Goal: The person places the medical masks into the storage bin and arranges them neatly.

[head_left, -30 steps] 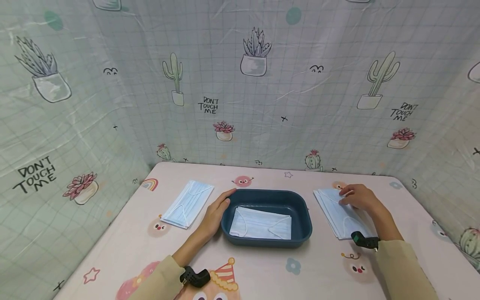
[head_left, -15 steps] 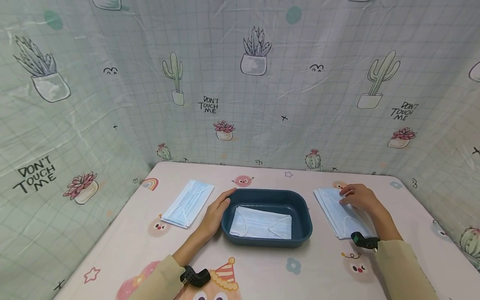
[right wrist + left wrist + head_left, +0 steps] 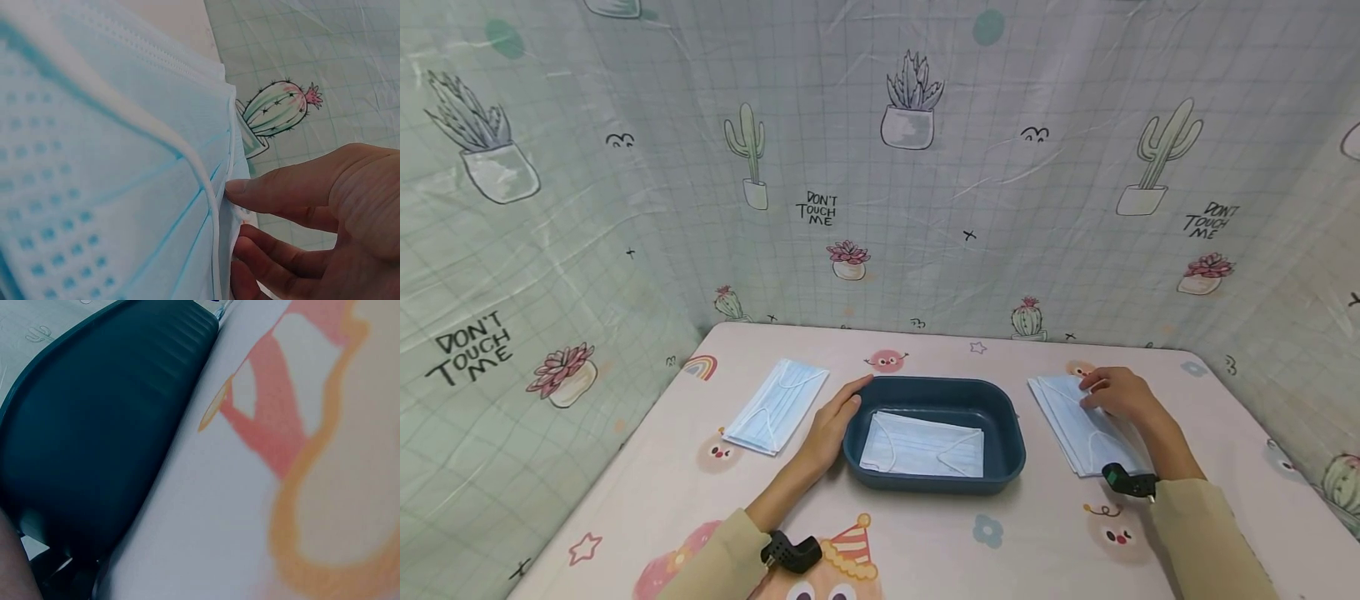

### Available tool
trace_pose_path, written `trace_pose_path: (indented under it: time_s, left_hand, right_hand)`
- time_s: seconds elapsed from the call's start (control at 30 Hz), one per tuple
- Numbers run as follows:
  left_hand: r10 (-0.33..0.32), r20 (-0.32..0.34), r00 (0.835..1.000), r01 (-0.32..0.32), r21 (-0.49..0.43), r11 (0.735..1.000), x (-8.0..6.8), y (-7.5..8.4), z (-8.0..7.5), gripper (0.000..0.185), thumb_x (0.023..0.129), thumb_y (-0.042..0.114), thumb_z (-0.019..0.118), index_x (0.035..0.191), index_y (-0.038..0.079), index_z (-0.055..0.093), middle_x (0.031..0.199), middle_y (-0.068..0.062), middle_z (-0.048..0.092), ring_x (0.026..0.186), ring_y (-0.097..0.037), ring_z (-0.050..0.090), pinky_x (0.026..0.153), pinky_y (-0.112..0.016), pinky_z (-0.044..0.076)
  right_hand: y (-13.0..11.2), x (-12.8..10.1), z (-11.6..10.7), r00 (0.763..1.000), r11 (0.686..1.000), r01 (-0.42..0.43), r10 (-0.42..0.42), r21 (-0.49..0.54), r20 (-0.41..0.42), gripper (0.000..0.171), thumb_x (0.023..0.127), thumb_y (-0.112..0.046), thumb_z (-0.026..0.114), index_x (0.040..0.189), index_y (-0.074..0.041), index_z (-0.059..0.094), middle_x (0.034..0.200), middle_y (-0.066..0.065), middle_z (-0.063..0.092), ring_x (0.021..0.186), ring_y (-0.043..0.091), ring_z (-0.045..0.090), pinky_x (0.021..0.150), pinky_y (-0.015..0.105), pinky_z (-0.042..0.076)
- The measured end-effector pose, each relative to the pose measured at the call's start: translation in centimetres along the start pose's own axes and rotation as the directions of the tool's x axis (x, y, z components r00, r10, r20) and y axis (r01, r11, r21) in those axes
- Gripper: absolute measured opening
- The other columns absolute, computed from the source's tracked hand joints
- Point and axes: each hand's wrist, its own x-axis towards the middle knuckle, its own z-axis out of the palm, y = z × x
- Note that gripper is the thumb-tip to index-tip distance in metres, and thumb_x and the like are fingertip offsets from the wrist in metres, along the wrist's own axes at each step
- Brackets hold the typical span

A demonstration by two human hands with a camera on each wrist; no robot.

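Masks (image 3: 1067, 427) right of the blue box (image 3: 925, 483) are pinched at one edge by the curled right hand (image 3: 1120, 394); the left hand (image 3: 831, 423), fingers nearly straight, rests on the box's left rim.

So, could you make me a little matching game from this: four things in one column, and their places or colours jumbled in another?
1. left hand
2. right hand
3. box
4. right sleeve

A. beige
B. against the box's side
C. dark blue
D. at the edge of the right-hand masks

Pairs: 1-B, 2-D, 3-C, 4-A
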Motion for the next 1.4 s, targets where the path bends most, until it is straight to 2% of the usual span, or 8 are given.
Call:
trace_pose_path:
  time_s: [0.1, 0.33, 0.6, 0.87, 1.03, 1.17, 1.4]
  left_hand:
    - [0.004, -0.004, 1.000, -0.004, -0.004, 1.000, 0.0, 0.1, 0.0, 0.041, 0.111, 0.028, 0.041, 0.150, 0.027, 0.054, 0.158, 0.003, 0.052, 0.154, -0.022, 0.038, 0.130, -0.051, 0.024]
    - [-0.036, 0.013, 0.999, 0.036, -0.005, 0.999, -0.1, 0.2, 0.0, 0.041, 0.112, 0.031, 0.039, 0.150, 0.033, 0.053, 0.158, 0.008, 0.050, 0.155, -0.017, 0.037, 0.131, -0.047, 0.024]
    - [-0.020, 0.010, 1.000, 0.020, -0.007, 1.000, -0.1, 0.1, 0.0, 0.041, 0.112, 0.031, 0.039, 0.150, 0.031, 0.053, 0.158, 0.007, 0.051, 0.155, -0.017, 0.037, 0.131, -0.047, 0.024]
    - [-0.012, 0.009, 1.000, 0.012, 0.007, 1.000, -0.1, 0.1, 0.0, 0.040, 0.112, 0.031, 0.039, 0.150, 0.032, 0.053, 0.157, 0.008, 0.052, 0.154, -0.016, 0.038, 0.130, -0.046, 0.025]
    - [0.000, -0.002, 1.000, 0.000, 0.011, 1.000, 0.2, 0.4, -0.1, 0.041, 0.112, 0.030, 0.039, 0.150, 0.031, 0.053, 0.157, 0.007, 0.052, 0.154, -0.018, 0.038, 0.130, -0.047, 0.026]
    - [-0.007, 0.001, 1.000, 0.007, 0.001, 1.000, 0.2, 0.5, -0.2, 0.041, 0.112, 0.030, 0.039, 0.150, 0.031, 0.053, 0.158, 0.006, 0.051, 0.154, -0.018, 0.038, 0.130, -0.048, 0.025]
    - [-0.029, 0.005, 1.000, 0.029, -0.001, 1.000, 0.1, 0.1, 0.0, 0.041, 0.111, 0.031, 0.040, 0.149, 0.032, 0.054, 0.157, 0.007, 0.052, 0.154, -0.017, 0.037, 0.131, -0.047, 0.024]
  right_hand:
    - [-0.1, 0.1, 0.1, 1.000, 1.000, -0.005, 0.005, 0.002, -0.002, 0.037, 0.089, -0.012, 0.073, 0.121, 0.005, 0.063, 0.125, 0.033, 0.060, 0.106, 0.042, 0.060, 0.091, 0.048, 0.058]
    - [-0.2, -0.1, 0.1, 1.000, 1.000, -0.008, 0.008, 0.000, -0.013, 0.036, 0.090, -0.011, 0.072, 0.120, 0.005, 0.063, 0.124, 0.033, 0.061, 0.104, 0.041, 0.059, 0.088, 0.047, 0.057]
    - [-0.1, -0.1, 0.2, 1.000, 1.000, 0.008, -0.008, -0.015, -0.021, 0.035, 0.090, -0.012, 0.071, 0.120, 0.006, 0.064, 0.125, 0.034, 0.060, 0.104, 0.042, 0.058, 0.087, 0.047, 0.056]
    - [0.5, 0.1, 0.5, 0.999, 0.999, 0.032, -0.034, -0.028, -0.042, 0.028, 0.093, -0.013, 0.066, 0.116, 0.004, 0.066, 0.119, 0.032, 0.061, 0.098, 0.038, 0.057, 0.078, 0.038, 0.053]
    - [0.1, 0.5, 0.1, 0.998, 0.999, 0.036, -0.037, -0.029, -0.050, 0.028, 0.093, -0.009, 0.064, 0.117, 0.004, 0.064, 0.123, 0.033, 0.059, 0.103, 0.042, 0.056, 0.083, 0.046, 0.053]
    - [0.0, 0.6, 0.0, 0.999, 1.000, 0.015, -0.016, -0.016, -0.039, 0.028, 0.092, -0.005, 0.060, 0.118, 0.004, 0.064, 0.124, 0.034, 0.058, 0.104, 0.043, 0.055, 0.086, 0.049, 0.053]
    - [0.7, 0.7, 0.5, 0.999, 1.000, -0.025, 0.025, 0.005, -0.039, 0.025, 0.092, -0.003, 0.060, 0.116, 0.003, 0.065, 0.121, 0.032, 0.058, 0.101, 0.040, 0.056, 0.081, 0.040, 0.053]
